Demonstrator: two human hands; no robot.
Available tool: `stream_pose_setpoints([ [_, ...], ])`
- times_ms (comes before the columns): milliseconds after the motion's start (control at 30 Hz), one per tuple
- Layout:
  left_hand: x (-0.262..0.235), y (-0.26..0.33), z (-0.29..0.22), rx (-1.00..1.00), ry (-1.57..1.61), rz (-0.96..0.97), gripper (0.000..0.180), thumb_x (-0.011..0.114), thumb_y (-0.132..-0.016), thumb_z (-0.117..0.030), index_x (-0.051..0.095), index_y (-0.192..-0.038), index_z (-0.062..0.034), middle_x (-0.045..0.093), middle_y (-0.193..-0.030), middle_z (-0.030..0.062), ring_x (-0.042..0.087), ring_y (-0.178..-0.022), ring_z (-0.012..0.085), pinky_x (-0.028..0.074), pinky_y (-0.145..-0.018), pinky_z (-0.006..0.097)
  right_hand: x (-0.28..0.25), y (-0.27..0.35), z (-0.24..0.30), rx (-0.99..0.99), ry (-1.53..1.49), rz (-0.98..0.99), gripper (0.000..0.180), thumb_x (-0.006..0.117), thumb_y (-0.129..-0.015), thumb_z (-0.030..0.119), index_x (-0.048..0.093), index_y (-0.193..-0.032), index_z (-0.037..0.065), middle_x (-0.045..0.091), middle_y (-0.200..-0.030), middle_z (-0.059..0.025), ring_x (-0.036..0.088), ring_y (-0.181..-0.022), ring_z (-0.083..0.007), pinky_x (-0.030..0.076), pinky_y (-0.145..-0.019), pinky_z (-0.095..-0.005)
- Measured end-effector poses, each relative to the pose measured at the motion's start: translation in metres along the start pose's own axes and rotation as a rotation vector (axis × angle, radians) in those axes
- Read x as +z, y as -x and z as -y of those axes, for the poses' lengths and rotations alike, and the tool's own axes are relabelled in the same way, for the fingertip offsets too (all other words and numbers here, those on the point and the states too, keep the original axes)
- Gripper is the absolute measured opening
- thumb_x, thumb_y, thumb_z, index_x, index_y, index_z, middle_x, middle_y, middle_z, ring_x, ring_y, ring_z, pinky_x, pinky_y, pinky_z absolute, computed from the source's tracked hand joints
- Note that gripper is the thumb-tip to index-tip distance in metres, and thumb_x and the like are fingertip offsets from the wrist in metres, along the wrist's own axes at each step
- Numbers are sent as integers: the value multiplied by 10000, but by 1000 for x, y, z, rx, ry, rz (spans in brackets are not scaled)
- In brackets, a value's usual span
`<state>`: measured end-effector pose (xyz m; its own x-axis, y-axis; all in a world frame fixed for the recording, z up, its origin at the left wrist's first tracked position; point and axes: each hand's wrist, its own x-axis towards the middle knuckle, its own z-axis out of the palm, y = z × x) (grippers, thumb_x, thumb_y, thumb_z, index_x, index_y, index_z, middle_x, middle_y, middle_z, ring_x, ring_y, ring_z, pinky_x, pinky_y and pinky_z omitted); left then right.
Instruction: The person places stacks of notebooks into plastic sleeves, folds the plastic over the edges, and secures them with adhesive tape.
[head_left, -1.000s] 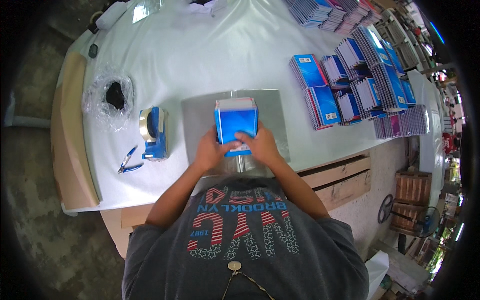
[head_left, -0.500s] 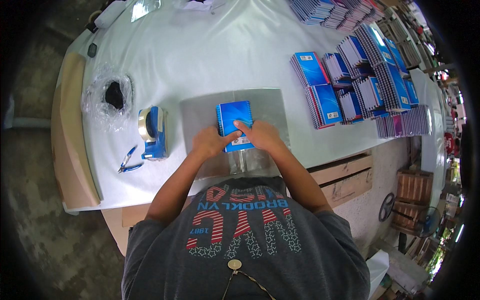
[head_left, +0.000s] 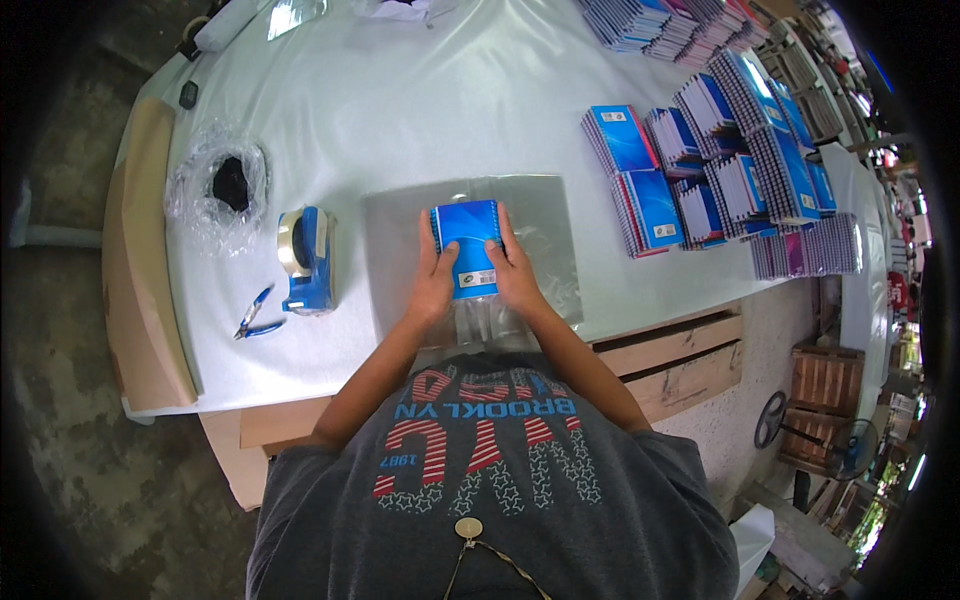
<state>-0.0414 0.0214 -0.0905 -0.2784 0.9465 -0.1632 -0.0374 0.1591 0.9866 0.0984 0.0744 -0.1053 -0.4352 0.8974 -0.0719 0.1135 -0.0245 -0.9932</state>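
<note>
A blue spiral notebook (head_left: 470, 222) lies upright to my view in front of my chest, with coils showing along both its left and right edges, so more than one may be stacked. My left hand (head_left: 432, 280) clasps its left side and my right hand (head_left: 514, 278) its right side. Both thumbs press on the cover, while the fingers run along the edges. Beneath it a clear plastic sheet (head_left: 545, 225) is spread on the white-covered table (head_left: 350, 130). How many notebooks lie under the top cover cannot be seen.
Left of the sheet stand a blue tape dispenser (head_left: 318, 262) and blue-handled nippers (head_left: 262, 328). Behind them lies a ring of crumpled clear wrap (head_left: 190, 195). Brown cardboard (head_left: 150, 300) lines the left edge. Stacked notebooks (head_left: 650, 210) fill the right side, with more stacks (head_left: 625, 22) farther back.
My hands have drawn apart from the middle of the cover to the notebook's two sides. The thumbs, which met on the cover, now lie near opposite edges.
</note>
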Motion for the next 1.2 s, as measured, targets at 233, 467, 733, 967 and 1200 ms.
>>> stream_pose_setpoints([
  [233,3,4,-2,-14,90,23,631,367,-949,-180,29,-1461,-34,69,-1514,189,137,-1392,270,162,-1118,351,-2,2,-4,-25,-10,-7,578,410,-965,206,142,-1461,76,233,-1478,-210,246,-1365,-300,211,-1094,-334],
  [467,-42,16,38,16,-1168,-393,577,389,-947,-343,285,-1400,-2,137,-1481,259,87,-1371,440,83,-1109,504,-45,25,-13,72,1071,-459,402,491,-904,171,487,-1293,67,293,-1450,-199,199,-1367,-384,92,-1093,-552],
  [733,-41,14,56,60,-1188,-612,612,421,-930,-406,293,-1406,-43,95,-1488,258,19,-1375,451,52,-1092,561,-57,24,-31,-93,1076,-675,267,579,-837,168,639,-1095,128,425,-1391,-113,181,-1366,-406,92,-1085,-574],
  [967,-39,7,56,-88,-1235,-545,563,395,-943,-375,288,-1415,-86,96,-1491,254,24,-1378,443,45,-1096,558,-68,21,-28,-107,845,-467,308,609,-815,138,584,-1119,99,481,-1294,-176,402,-1228,-352,238,-1042,-514],
  [1200,-34,5,52,5,-1227,-514,504,400,-938,-406,378,-1391,-187,113,-1508,195,22,-1387,418,39,-1098,551,-60,17,-13,29,986,-676,445,599,-823,143,488,-1247,67,409,-1326,-184,415,-1184,-335,286,-1002,-485],
])
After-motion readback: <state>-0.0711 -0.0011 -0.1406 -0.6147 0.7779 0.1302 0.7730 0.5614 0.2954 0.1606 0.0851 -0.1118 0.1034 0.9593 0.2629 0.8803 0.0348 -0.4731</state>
